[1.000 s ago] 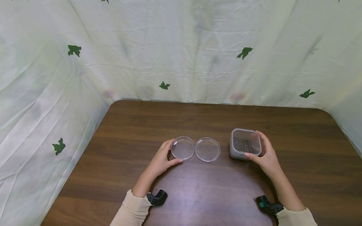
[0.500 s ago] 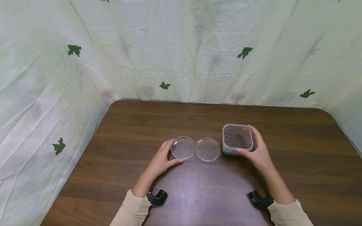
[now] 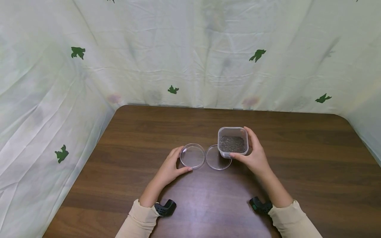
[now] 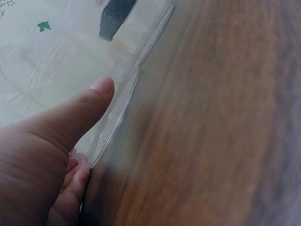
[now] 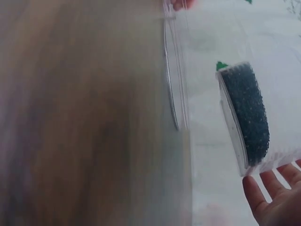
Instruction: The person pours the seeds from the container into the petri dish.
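Two clear round petri dish halves lie side by side on the brown table. My left hand [image 3: 168,170] grips the left dish [image 3: 192,167] by its rim, thumb at the front and fingers behind; the left wrist view shows the thumb [image 4: 89,110] against its edge. My right hand [image 3: 258,160] holds a clear square plastic tub [image 3: 224,154] by its right side. Dark grey granules [image 3: 232,144] cover the tub's bottom. In the right wrist view the tub [image 5: 233,127] is lifted off the table, above the right dish [image 3: 212,163], partly hiding it.
The wood-grain table [image 3: 166,125] has rounded far corners. A pale curtain [image 3: 190,59] with green leaf-like patches hangs behind it and along its left side. Each wrist wears a black device [image 3: 165,208].
My right hand has carried the tub up and leftward, from right of the dishes to above the right dish. The left hand and both dishes have stayed in place.
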`<action>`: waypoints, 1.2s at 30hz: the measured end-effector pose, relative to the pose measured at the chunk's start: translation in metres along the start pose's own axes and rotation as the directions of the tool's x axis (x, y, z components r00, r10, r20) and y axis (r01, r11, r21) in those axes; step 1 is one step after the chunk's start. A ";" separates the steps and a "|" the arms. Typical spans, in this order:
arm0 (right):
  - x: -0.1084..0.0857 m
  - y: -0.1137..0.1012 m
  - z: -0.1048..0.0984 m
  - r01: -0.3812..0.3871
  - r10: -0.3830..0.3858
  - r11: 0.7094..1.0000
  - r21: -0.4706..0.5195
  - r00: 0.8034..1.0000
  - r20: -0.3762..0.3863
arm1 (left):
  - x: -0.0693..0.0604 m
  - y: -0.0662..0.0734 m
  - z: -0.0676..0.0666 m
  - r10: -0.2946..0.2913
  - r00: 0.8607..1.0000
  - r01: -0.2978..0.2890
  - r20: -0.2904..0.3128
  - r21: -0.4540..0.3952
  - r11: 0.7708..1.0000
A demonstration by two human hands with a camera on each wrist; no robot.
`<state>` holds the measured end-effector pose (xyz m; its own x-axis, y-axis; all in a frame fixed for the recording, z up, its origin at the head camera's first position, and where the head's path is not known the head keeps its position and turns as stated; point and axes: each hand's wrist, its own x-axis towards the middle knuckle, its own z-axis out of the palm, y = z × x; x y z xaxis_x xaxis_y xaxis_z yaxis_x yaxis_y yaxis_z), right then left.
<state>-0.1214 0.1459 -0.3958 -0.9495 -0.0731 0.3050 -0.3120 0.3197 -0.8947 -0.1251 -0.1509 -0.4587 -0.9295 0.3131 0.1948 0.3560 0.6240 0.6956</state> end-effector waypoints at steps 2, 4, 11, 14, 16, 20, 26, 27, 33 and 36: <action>0.002 0.006 0.005 0.010 -0.010 1.000 -0.026 1.000 0.000 | 0.000 0.000 0.000 0.000 1.000 0.000 -0.001 -0.002 1.000; 0.005 0.013 0.009 0.022 -0.022 0.999 -0.050 1.000 -0.002 | 0.000 0.000 0.000 0.001 1.000 -0.001 -0.003 -0.003 1.000; 0.010 0.015 0.026 0.072 -0.070 0.992 -0.105 0.997 0.026 | 0.000 0.000 0.000 0.008 1.000 -0.008 -0.005 0.001 1.000; 0.013 0.013 0.032 0.086 -0.080 0.986 -0.141 0.996 0.045 | 0.000 0.000 0.000 0.005 1.000 -0.005 -0.003 -0.001 1.000; 0.015 0.012 0.036 0.096 -0.088 0.981 -0.166 0.995 0.054 | 0.000 0.001 0.000 0.005 1.000 -0.005 -0.004 -0.006 1.000; 0.019 0.010 0.043 0.136 -0.124 0.968 -0.212 0.990 0.069 | 0.000 0.000 0.000 0.007 1.000 -0.007 -0.006 -0.006 1.000; 0.022 0.009 0.053 0.229 -0.211 0.934 -0.274 0.973 0.091 | 0.000 -0.001 0.000 0.009 1.000 -0.009 -0.006 0.000 1.000; 0.022 0.009 0.054 0.243 -0.225 0.930 -0.277 0.970 0.098 | 0.000 -0.001 0.000 0.008 1.000 -0.008 -0.007 0.001 1.000; 0.024 0.009 0.060 0.307 -0.281 0.912 -0.273 0.951 0.131 | 0.000 0.000 0.000 -0.002 1.000 0.002 -0.007 0.007 1.000; 0.024 0.009 0.062 0.336 -0.308 0.898 -0.285 0.941 0.141 | 0.000 -0.001 0.000 -0.003 1.000 0.003 -0.002 0.009 1.000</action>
<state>-0.1493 0.0886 -0.4163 -0.8019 -0.3009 0.5161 -0.5903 0.5316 -0.6074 -0.1250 -0.1509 -0.4595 -0.9307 0.3098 0.1947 0.3545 0.6313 0.6898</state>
